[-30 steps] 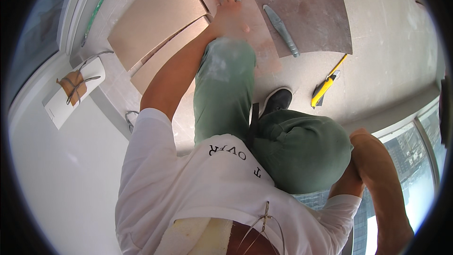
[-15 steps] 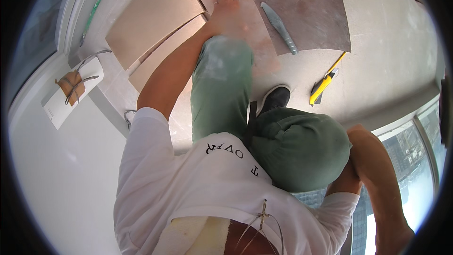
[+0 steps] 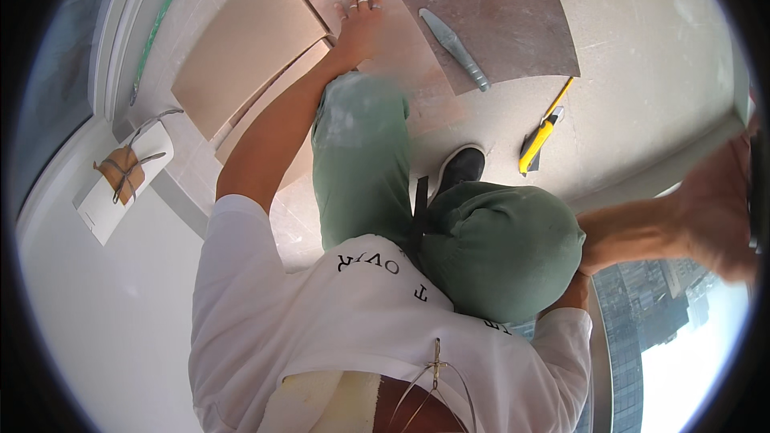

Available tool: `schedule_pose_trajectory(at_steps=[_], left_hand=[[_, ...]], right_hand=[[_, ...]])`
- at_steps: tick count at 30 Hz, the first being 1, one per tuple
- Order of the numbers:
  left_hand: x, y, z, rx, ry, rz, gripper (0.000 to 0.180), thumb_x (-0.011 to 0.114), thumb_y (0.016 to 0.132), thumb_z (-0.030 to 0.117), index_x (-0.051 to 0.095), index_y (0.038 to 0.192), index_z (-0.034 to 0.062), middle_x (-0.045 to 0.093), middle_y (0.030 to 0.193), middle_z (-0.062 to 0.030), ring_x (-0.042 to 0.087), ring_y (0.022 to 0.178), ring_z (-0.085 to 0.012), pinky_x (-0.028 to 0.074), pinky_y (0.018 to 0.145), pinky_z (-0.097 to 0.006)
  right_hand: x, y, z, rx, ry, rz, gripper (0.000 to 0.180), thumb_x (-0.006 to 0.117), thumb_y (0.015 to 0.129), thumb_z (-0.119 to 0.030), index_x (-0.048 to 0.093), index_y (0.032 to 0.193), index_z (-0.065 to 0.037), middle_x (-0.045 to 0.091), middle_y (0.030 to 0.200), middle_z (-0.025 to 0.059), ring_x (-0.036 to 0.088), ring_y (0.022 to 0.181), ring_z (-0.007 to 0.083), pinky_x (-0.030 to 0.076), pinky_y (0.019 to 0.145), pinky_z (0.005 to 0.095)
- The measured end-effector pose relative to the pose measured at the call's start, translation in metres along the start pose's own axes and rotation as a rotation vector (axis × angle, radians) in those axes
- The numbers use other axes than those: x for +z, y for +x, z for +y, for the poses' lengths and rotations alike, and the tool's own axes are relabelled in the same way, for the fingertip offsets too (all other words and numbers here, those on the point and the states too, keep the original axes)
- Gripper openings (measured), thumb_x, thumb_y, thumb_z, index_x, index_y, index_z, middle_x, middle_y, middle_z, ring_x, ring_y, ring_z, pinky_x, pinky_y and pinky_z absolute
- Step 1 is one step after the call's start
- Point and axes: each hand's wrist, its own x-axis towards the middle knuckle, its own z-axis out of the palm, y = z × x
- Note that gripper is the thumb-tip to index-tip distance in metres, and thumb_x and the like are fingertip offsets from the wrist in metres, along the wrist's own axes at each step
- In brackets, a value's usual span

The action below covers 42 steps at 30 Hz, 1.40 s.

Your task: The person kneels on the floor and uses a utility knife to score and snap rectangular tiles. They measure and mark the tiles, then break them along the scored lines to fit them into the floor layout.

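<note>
My left hand (image 3: 358, 26) lies flat with fingers spread, pressing on a narrow pinkish-brown sheet (image 3: 405, 24). Rings show on its fingers. Beneath and right of that sheet is a larger, darker brown sheet (image 3: 513, 20). A grey knife-shaped tool (image 3: 455, 48) rests on the dark sheet, just right of my left hand. My right hand (image 3: 714, 196) is raised at the far right edge, past my bent knee. It is blurred and partly cut off beside a dark object (image 3: 755, 192) that I cannot make out, so its fingers are not clear.
Light tan boards (image 3: 249, 44) lie left of my hand. On the floor to the right are a yellow utility knife (image 3: 539, 143) and a yellow pencil (image 3: 563, 96). A white card with brown wrapping and cord (image 3: 120, 172) is at left. Window glass (image 3: 682, 329) borders the lower right.
My right forearm has swung up and out to the right, bringing the hand to the view's edge. The left hand stays on the sheet; the whole scene has shifted slightly left.
</note>
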Motion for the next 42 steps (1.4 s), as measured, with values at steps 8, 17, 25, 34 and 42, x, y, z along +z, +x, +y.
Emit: schedule_pose_trajectory(at_steps=[8,17,25,34,42], left_hand=[[-0.04,-0.01,0.01,-0.052,-0.016,-0.205,0.148,0.093,0.058,0.049,-0.002,0.156,-0.0091,-0.007,0.162,-0.036,-0.006,0.152,-0.0505,0.017,0.114,-0.073],[-0.04,-0.01,0.006,-0.031,0.027,-0.18,0.144,0.095,0.057,0.045,0.005,0.154,-0.011,-0.001,0.161,-0.0378,-0.001,0.151,-0.0529,0.025,0.11,-0.074],[-0.042,0.0,0.024,-0.143,0.048,-0.207,0.146,0.099,0.051,0.038,0.007,0.152,-0.0149,0.001,0.159,-0.0403,0.005,0.15,-0.0541,0.034,0.108,-0.072],[-0.042,-0.002,0.027,-0.12,0.005,-0.131,0.146,0.1,0.049,0.035,0.009,0.152,-0.0146,0.004,0.159,-0.0403,0.007,0.15,-0.0538,0.036,0.108,-0.07],[-0.045,-0.005,0.025,-0.128,-0.027,-0.154,0.144,0.099,0.051,0.032,0.007,0.153,-0.0137,0.0,0.159,-0.0398,0.006,0.15,-0.0537,0.034,0.109,-0.07]], right_hand=[[0.25,-0.163,0.126,0.489,-0.145,-0.462,0.047,0.076,0.082,-0.027,0.057,0.12,-0.008,0.063,0.114,0.0222,0.066,0.096,0.0453,0.053,0.08,0.0546],[0.288,-0.202,0.139,0.249,-0.169,-0.416,0.032,0.067,0.085,-0.02,0.059,0.111,-0.003,0.062,0.091,0.0167,0.06,0.069,0.0385,0.052,0.061,0.0493],[0.322,-0.217,0.124,-0.369,-0.974,-0.139,0.045,0.059,0.09,-0.025,0.067,0.123,0.004,0.062,0.073,0.0066,0.055,0.057,0.0175,0.047,0.047,0.0356],[0.33,-0.201,0.129,0.392,-0.258,-0.765,0.032,0.054,0.096,-0.023,0.064,0.118,-0.002,0.065,0.077,0.0187,0.069,0.07,0.0415,0.056,0.061,0.0536],[0.2,-0.247,0.102,0.55,-0.169,-0.835,0.03,0.055,0.098,-0.024,0.06,0.119,-0.003,0.067,0.08,0.0201,0.07,0.073,0.0417,0.056,0.066,0.0518]])
